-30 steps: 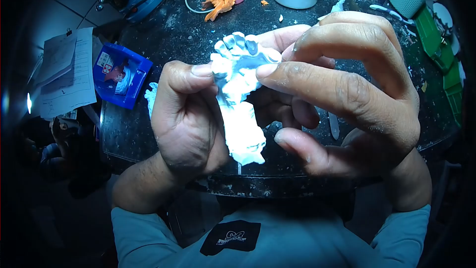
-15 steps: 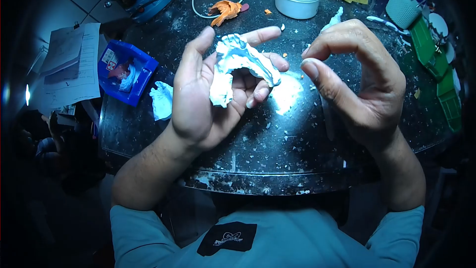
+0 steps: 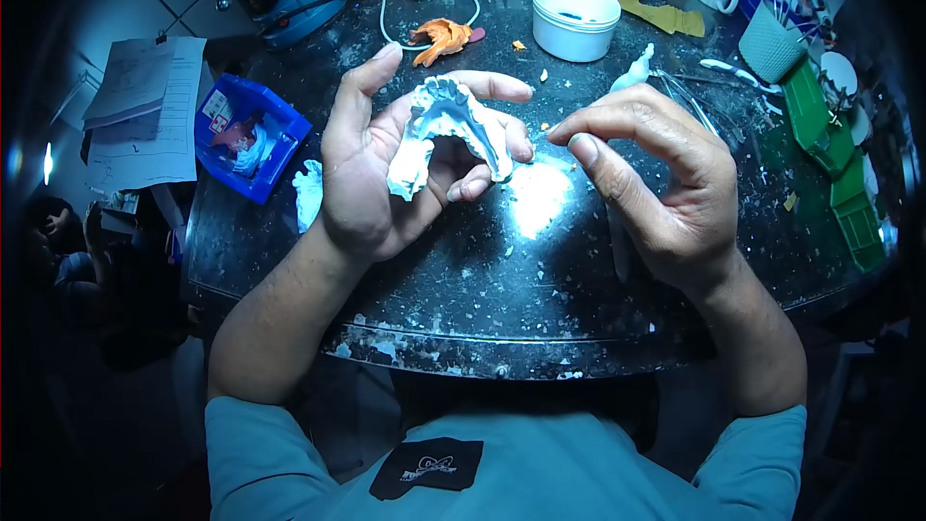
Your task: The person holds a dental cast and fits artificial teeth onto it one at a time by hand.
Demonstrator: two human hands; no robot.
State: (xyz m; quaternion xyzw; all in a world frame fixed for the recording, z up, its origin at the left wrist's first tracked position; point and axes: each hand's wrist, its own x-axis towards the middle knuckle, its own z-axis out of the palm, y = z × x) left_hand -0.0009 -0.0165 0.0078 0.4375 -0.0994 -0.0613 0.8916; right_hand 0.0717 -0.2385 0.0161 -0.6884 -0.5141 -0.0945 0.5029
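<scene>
A white plaster dental cast [image 3: 439,114], shaped like an arch with a row of teeth, rests in my left hand [image 3: 359,169]. My palm is turned up, with the thumb and fingers around the cast. To its right, above the table, my right hand [image 3: 670,178] is held in a pinch, thumb and index fingertips close together; anything between them is too small to make out. Another white plaster piece [image 3: 309,195] lies beside my left wrist, partly covered by it. A bright patch of light falls on the table between my hands.
On the dark table [image 3: 463,318], strewn with white chips, stand a blue box [image 3: 256,174] with a cast inside, a white tub [image 3: 576,24] and a green strip [image 3: 820,125]. Orange material [image 3: 444,39] lies at the back. Metal tools [image 3: 690,101] lie behind my right hand.
My left hand has shifted slightly left with the cast, which now faces more toward me. My right hand has moved left and down, bringing its fingertips nearer the cast.
</scene>
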